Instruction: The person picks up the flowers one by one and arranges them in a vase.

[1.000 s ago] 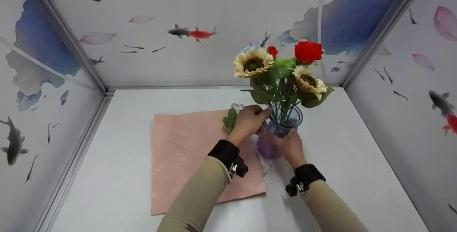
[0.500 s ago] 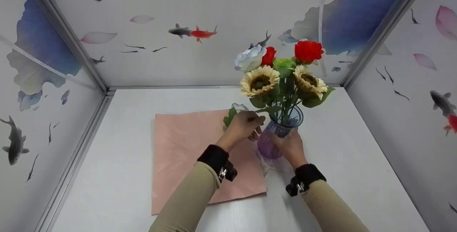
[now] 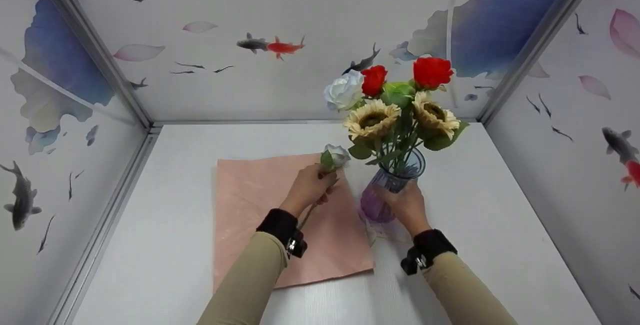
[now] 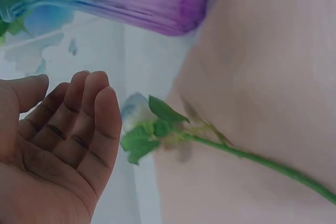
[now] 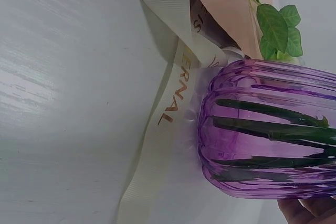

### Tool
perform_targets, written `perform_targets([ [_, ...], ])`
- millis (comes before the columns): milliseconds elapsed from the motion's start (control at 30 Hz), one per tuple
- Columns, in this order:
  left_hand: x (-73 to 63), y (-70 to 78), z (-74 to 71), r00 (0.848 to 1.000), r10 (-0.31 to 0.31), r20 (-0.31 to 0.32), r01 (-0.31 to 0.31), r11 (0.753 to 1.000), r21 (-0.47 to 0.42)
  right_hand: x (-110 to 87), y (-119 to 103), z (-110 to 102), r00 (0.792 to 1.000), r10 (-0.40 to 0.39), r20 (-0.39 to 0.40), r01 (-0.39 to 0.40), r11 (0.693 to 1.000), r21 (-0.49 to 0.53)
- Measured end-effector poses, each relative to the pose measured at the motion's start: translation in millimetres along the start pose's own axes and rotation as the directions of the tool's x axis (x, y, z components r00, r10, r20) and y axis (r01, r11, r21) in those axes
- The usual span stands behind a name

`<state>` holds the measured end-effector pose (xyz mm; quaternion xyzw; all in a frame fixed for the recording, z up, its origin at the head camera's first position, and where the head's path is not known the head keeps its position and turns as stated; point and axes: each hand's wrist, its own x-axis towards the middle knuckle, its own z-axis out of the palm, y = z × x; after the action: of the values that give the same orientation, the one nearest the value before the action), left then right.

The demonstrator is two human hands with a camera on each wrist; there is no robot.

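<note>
My right hand grips the ribbed glass vase, blue at the neck and purple below. Green stems stand in its purple base in the right wrist view. Two cream sunflowers, red roses and a pale blue-white rose rise out of the vase. A single pale rose with a long green stem lies on the pink wrapping paper. Above it hovers my left hand, its fingers loosely bent and nothing in them in the left wrist view.
An off-white ribbon with gold letters lies by the vase's base, partly at the paper's edge. Printed panels with metal corner rails enclose the white table at the back and sides.
My left hand has left the flowers at the vase's rim and moved left and down over the loose rose. The left sunflower has dropped lower and shifted right. My right hand stays on the vase.
</note>
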<state>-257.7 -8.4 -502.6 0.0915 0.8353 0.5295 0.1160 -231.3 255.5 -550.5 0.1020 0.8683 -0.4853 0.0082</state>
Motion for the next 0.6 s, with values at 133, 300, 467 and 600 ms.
perform_targets([
  [133, -0.5, -14.9, -5.3, 0.999, -0.021, -0.041, 0.022, 1.0, 0.02, -0.2, 0, 0, 1.0, -0.003, 0.001, 0.003, 1.0, 0.003],
  [300, -3.8, -26.3, -9.1, 0.995, -0.058, -0.079, 0.06, 0.998, 0.024, -1.6, 0, 1, 1.0, -0.019, -0.001, 0.019, 1.0, 0.021],
  [467, -6.2, -33.7, -10.9, 0.989, -0.098, -0.109, 0.105, 0.993, 0.051, -2.1, 0, 1, 1.0, -0.025, -0.004, 0.025, 1.0, 0.012],
  [600, -6.2, -38.8, -10.4, 0.986, -0.126, -0.111, 0.134, 0.989, 0.067, -1.3, 0, 1, 1.0, -0.02, -0.007, 0.02, 1.0, 0.001],
])
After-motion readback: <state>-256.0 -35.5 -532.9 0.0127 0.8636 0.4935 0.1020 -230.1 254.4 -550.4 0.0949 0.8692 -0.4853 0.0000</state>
